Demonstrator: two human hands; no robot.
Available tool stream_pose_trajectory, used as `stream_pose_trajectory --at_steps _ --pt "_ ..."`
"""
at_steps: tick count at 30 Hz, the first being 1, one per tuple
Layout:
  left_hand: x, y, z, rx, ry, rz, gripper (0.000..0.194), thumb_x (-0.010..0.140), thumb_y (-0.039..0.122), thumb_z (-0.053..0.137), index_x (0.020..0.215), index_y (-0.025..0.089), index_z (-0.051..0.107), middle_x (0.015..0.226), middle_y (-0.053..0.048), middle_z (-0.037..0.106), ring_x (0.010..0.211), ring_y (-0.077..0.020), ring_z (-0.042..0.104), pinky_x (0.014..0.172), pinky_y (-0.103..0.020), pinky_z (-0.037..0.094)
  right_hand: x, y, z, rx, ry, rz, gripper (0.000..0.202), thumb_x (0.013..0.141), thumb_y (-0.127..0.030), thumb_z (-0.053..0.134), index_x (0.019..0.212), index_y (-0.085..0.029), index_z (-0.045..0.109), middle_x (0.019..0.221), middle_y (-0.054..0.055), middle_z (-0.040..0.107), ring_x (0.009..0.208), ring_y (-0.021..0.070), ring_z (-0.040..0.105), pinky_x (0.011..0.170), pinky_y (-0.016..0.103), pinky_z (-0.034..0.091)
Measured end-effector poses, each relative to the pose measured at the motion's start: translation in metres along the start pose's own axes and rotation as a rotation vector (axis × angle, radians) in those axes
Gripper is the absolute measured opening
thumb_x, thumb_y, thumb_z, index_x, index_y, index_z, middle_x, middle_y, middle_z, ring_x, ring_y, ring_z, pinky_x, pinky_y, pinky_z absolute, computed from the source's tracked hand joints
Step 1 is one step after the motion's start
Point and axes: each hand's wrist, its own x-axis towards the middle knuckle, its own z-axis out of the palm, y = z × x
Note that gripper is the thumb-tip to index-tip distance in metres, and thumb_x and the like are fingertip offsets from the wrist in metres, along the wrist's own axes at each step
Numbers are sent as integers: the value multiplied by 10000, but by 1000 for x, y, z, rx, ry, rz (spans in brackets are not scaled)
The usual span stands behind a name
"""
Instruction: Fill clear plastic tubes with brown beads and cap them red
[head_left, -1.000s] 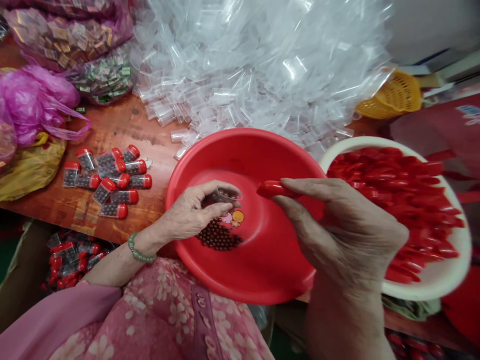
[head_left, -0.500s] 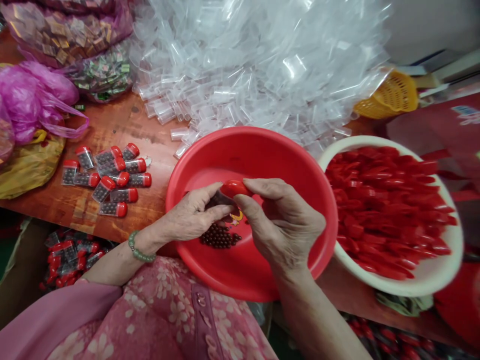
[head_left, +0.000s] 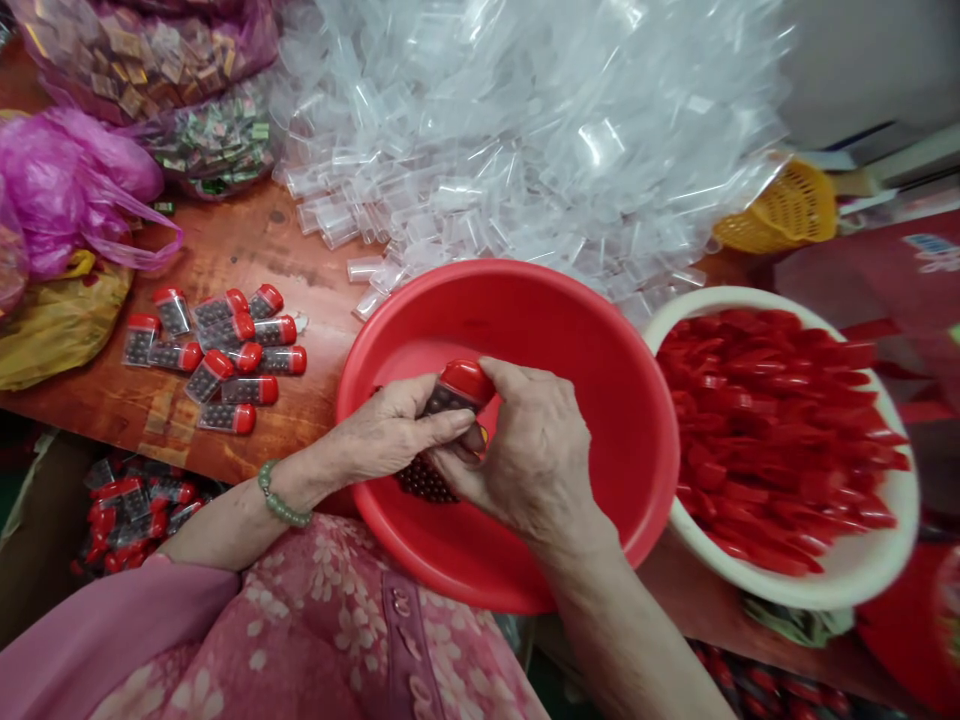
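Observation:
My left hand (head_left: 390, 430) is closed around a small clear container (head_left: 448, 401) filled with dark balls, held tilted above a red basin (head_left: 622, 400). A red cap (head_left: 466, 379) sits on the container's upper end. The fingers of my right hand (head_left: 529, 450) are curled against the cap and the container's side, gripping it too. Loose dark brown balls (head_left: 426, 482) lie in the basin under my hands, partly hidden by them. To the left, several filled containers with red caps (head_left: 225, 360) lie on the wooden table (head_left: 300, 400).
Clear empty containers (head_left: 525, 150) are heaped behind the basin. At the right, a white basin (head_left: 892, 540) holds many red caps (head_left: 772, 440). Plastic bags (head_left: 75, 190) stand at the back left, a yellow basket (head_left: 787, 205) at the back right. More capped containers (head_left: 135, 510) lie below the table edge.
The red cap was between my right fingertips at the container's mouth; now it sits on the container. My right hand has moved left and its fingers wrap around the container.

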Motion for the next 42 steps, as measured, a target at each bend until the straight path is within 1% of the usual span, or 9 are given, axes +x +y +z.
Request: stream_pose_trajectory --at_steps 10,13,16,19,25,30,34,38,42 --pt "-2 0 2 -41 1 27 443 753 535 768 799 146 561 729 16 588 658 -71 551 649 -221 454 3 1 8 -14 87 -45 567 801 -481 596 1261 -171 477 810 64 587 676 224 545 611 383 445" --pt "-1 -2 1 -8 20 31 365 815 480 726 839 155 561 745 16 587 676 -85 555 679 -242 464 5 0 2 5 -40 -38 555 820 -427 580 1283 -145 463 873 103 619 742 260 583 634 410 478" --pt "2 -4 1 76 47 30 329 811 432 736 851 161 555 760 20 567 707 -104 530 701 -260 447 8 -1 -1 63 -147 -51 628 784 -323 593 1350 -115 416 1096 195 636 980 335 619 747 470 532" --pt "4 -2 2 154 67 10 310 796 392 750 845 160 549 778 20 547 732 -117 502 722 -273 425 8 -2 3 116 -135 -62 670 750 -265 566 1373 -93 388 1148 214 618 1055 336 613 806 484 563" --pt "3 2 4 239 38 -31 153 859 258 633 858 169 508 798 12 535 750 -130 490 735 -285 428 1 -2 10 35 -48 -106 618 807 -321 531 1361 -75 410 1051 194 647 950 312 652 720 442 589" --pt "5 -1 3 274 72 -47 152 826 203 655 829 170 507 802 11 546 753 -130 499 708 -276 429 1 2 10 15 -52 -132 621 779 -337 551 1336 -84 441 1023 190 670 915 319 668 678 430 590" --pt "3 -1 3 37 100 -51 167 841 269 680 837 147 566 758 13 559 712 -110 522 716 -265 432 6 5 8 156 -106 -109 656 792 -328 621 1383 -131 415 1065 168 663 946 300 676 727 432 602" --pt "-2 4 1 -309 -52 -130 355 813 456 714 883 113 658 854 -78 683 747 -159 644 755 -303 500 9 7 0 434 -131 56 887 775 -425 751 1504 -209 293 1222 147 627 1081 275 661 851 417 603" --pt "-4 9 0 -342 -110 -170 437 702 473 829 914 106 720 882 -105 728 763 -160 682 733 -269 530 8 10 -8 528 -128 60 854 786 -426 747 1490 -189 325 1281 171 598 1141 287 636 897 435 587"
